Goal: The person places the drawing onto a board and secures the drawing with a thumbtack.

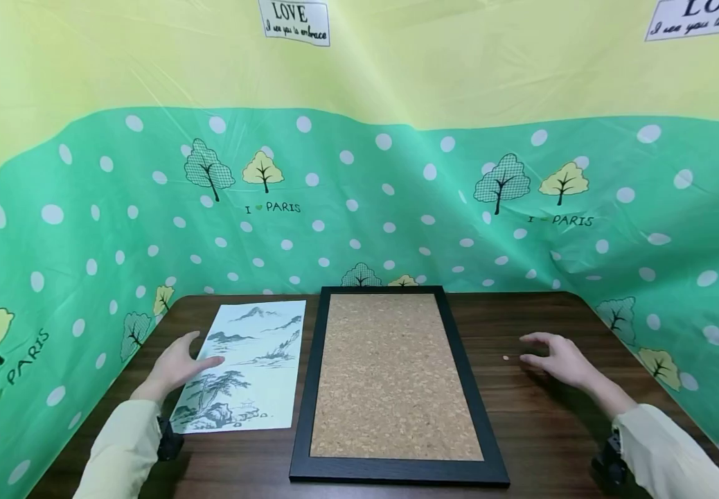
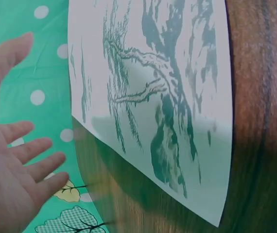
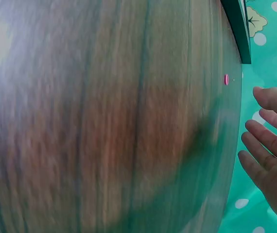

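Note:
On the left of the table lies a sheet of paper [image 1: 272, 388] printed with an ink landscape of hills and trees. My left hand [image 1: 175, 367] is over its left edge, fingers spread and nothing in them; the left wrist view shows the hand [image 2: 17, 170] beside the sheet [image 2: 129, 73]. A corkboard [image 1: 391, 374] in a black frame lies flat in the middle. To its right, my right hand [image 1: 559, 358] is above the table with fingers loosely extended, holding nothing. Just off its fingertips sits a small pink piece [image 1: 506, 357], a pushpin or similar, also in the right wrist view [image 3: 226, 79].
The dark wooden table [image 1: 540, 443] carries all of these. A green and yellow curtain [image 1: 397, 194] with dots and trees hangs behind and around both sides. The board's black border [image 1: 397, 470] reaches close to the table's front.

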`<state>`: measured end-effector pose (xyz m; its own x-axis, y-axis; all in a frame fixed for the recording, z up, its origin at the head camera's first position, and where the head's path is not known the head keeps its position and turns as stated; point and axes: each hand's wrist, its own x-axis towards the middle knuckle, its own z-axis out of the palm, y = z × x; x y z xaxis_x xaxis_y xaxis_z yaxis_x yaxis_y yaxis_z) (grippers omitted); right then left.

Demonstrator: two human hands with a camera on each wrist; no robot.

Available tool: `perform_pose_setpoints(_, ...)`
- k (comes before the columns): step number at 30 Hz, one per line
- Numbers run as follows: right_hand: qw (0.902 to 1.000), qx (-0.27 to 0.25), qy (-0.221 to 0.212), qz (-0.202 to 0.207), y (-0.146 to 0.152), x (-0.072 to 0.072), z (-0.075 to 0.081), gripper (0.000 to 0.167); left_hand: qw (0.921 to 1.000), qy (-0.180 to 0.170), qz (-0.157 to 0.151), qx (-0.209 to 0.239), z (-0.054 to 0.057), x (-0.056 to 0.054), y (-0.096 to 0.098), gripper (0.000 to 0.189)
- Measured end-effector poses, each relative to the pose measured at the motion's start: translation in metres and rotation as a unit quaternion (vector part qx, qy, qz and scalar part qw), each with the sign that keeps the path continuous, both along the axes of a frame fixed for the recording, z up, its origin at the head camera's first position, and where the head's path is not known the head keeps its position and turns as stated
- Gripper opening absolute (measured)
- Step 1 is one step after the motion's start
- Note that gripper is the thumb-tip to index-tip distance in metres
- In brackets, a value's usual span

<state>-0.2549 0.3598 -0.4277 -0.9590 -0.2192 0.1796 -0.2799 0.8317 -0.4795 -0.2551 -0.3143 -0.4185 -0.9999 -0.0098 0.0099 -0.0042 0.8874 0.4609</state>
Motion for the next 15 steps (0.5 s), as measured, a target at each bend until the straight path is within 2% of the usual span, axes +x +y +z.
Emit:
perform_pose_setpoints(5, 0.9995, -0.027, -0.015, -0.006, -0.005, -0.001, -0.004, 0.031, 0.9994, -0.032, 0.016, 0.004, -0.002, 0.001, -0.005, 0.095)
perform_pose_setpoints(15, 0.9950, -0.090, -0.043, -0.008, -0.016, -0.003, -0.013, 0.022, 0.9969, -0.051, 0.059, 0.011, -0.009, 0.001, -0.005, 0.075)
